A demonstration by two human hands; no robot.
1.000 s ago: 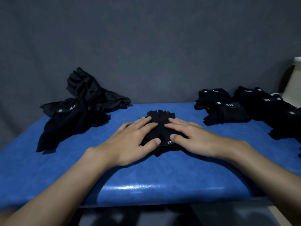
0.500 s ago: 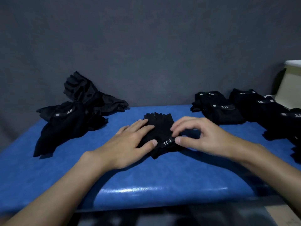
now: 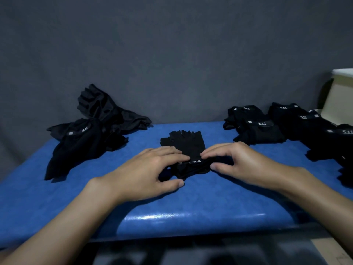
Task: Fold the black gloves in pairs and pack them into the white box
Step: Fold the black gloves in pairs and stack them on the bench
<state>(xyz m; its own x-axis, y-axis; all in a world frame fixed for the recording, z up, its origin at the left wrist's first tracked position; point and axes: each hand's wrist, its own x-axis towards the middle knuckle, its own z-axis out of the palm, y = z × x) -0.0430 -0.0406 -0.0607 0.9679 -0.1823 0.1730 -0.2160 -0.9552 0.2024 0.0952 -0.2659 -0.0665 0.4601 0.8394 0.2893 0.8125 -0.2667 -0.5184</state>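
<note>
Pinched at its cuff (thumbs on the near edge), black glove pair (image 3: 186,145) held by left hand (image 3: 145,169) and right hand (image 3: 246,163)

The cuff end of the glove pair (image 3: 184,146) is covered. The left hand (image 3: 145,169) masks its left part, the right hand (image 3: 246,159) curls over its right, and the logo reads only in part. Whether the left thumb touches fabric cannot be told. The white box (image 3: 342,96) is cut by the right edge (one corner shows), as are the outermost folded gloves (image 3: 340,148). The number of gloves in the loose pile (image 3: 80,142) cannot be determined.
</note>
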